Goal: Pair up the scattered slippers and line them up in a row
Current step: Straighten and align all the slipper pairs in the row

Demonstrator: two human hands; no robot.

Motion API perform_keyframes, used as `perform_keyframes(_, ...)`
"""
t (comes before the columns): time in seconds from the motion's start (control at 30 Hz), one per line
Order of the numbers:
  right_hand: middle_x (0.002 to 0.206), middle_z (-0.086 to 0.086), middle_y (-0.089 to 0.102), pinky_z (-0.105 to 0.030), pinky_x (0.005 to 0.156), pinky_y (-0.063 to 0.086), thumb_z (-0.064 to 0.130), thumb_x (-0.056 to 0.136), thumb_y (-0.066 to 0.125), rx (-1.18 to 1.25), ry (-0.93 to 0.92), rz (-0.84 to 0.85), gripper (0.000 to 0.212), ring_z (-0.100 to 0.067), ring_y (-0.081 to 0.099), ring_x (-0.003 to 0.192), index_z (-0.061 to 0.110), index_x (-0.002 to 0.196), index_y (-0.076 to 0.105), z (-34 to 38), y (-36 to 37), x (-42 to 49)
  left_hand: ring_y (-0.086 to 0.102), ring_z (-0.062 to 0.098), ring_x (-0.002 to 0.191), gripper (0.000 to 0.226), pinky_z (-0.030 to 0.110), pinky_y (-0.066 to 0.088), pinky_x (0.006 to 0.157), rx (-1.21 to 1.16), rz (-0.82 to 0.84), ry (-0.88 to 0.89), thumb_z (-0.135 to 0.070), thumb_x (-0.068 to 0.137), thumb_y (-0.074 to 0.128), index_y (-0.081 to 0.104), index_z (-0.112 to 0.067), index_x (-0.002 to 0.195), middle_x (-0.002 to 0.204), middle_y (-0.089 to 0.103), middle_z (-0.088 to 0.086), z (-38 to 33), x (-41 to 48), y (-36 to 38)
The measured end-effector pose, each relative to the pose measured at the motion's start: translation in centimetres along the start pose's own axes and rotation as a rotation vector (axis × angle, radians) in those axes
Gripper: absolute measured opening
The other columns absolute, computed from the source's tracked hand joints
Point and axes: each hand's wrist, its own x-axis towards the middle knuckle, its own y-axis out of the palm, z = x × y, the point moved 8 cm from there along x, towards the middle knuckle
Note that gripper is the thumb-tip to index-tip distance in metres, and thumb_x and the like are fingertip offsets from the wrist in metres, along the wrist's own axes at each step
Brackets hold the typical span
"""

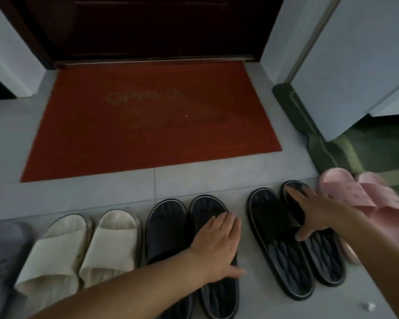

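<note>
1. Black slipper pairs, two, lay on grey tile below the red doormat; judged step: squaring the row.
2. Left hand lay flat, fingers spread, on the nearer black pair.
3. Right hand pressed open on the farther black pair.
4. Next, probably: close the gap between pairs.
5. Cream pair and pink pair flanked them.

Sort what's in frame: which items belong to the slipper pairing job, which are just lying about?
Job:
- cream pair
- dark pair under the left hand
- black pair under the right hand
- pink pair
- grey slipper, cut off at the frame edge

Lying about:
- red doormat
- green mat
- white scrap on the floor
</note>
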Motion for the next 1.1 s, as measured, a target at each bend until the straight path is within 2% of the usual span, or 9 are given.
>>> perform_keyframes(0.1,0.157,-0.005,0.007,-0.047,0.104,0.037,0.050,0.047,0.082,-0.030,0.096,-0.046,0.138,-0.035,0.031,0.135,0.039,0.145,-0.015,-2.9,2.5,0.3,0.001,0.033,0.145,0.099,0.043,0.008,0.118,-0.139,-0.027,-0.096,-0.050,0.085,0.058,-0.001,-0.001,0.148,0.157,-0.002,0.021,-3.1,5.2,0.2)
perform_keyframes(0.2,0.158,-0.006,0.004,-0.045,0.102,0.042,0.035,0.069,0.073,0.034,0.013,-0.159,0.116,-0.036,0.037,0.132,0.036,0.146,-0.013,-3.4,3.4,1.2,0.002,0.033,0.145,0.095,0.044,0.012,0.117,-0.201,-0.017,-0.154,-0.042,0.086,0.060,0.001,-0.003,0.148,0.158,0.000,0.019,-4.9,9.1,1.0)
perform_keyframes(0.3,0.156,0.000,0.014,-0.045,0.102,0.041,0.025,0.079,0.059,0.147,-0.063,-0.240,0.093,-0.035,0.040,0.129,0.038,0.147,-0.002,-4.1,2.8,1.6,0.010,0.034,0.143,0.094,0.045,0.019,0.115,-0.219,0.001,-0.237,-0.038,0.083,0.063,0.003,-0.007,0.149,0.156,0.011,0.016,-4.3,10.7,2.0)
perform_keyframes(0.4,0.150,0.003,0.027,-0.047,0.100,0.042,0.020,0.080,0.052,0.250,-0.128,-0.263,0.080,-0.037,0.044,0.123,0.042,0.144,0.012,-4.0,2.5,1.8,0.021,0.033,0.138,0.095,0.044,0.030,0.110,-0.207,0.000,-0.242,-0.037,0.079,0.066,0.008,-0.008,0.149,0.148,0.025,0.014,-3.6,10.9,2.4)
perform_keyframes(0.53,0.144,0.002,0.033,-0.045,0.097,0.045,0.021,0.074,0.059,0.264,-0.168,-0.262,0.081,-0.037,0.047,0.116,0.042,0.142,0.020,-3.0,3.1,2.0,0.025,0.030,0.136,0.093,0.042,0.029,0.110,-0.167,-0.012,-0.230,-0.037,0.079,0.063,0.008,-0.010,0.149,0.148,0.026,0.012,-2.8,9.8,2.6)
perform_keyframes(0.73,0.139,0.003,0.036,-0.041,0.093,0.046,0.026,0.069,0.062,0.277,-0.240,-0.316,0.084,-0.032,0.049,0.108,0.044,0.142,0.022,-1.2,3.1,1.8,0.026,0.027,0.137,0.093,0.036,0.026,0.112,-0.122,-0.021,-0.215,-0.037,0.079,0.061,0.006,-0.012,0.150,0.149,0.025,0.008,-1.4,8.0,2.5)
perform_keyframes(1.1,0.137,0.004,0.034,-0.039,0.090,0.049,0.028,0.071,0.063,0.272,-0.254,-0.331,0.085,-0.029,0.046,0.111,0.047,0.141,0.019,-0.6,2.9,2.0,0.025,0.024,0.137,0.092,0.035,0.031,0.108,-0.123,-0.022,-0.220,-0.035,0.079,0.061,0.006,-0.015,0.150,0.149,0.024,0.005,-0.4,7.9,2.1)
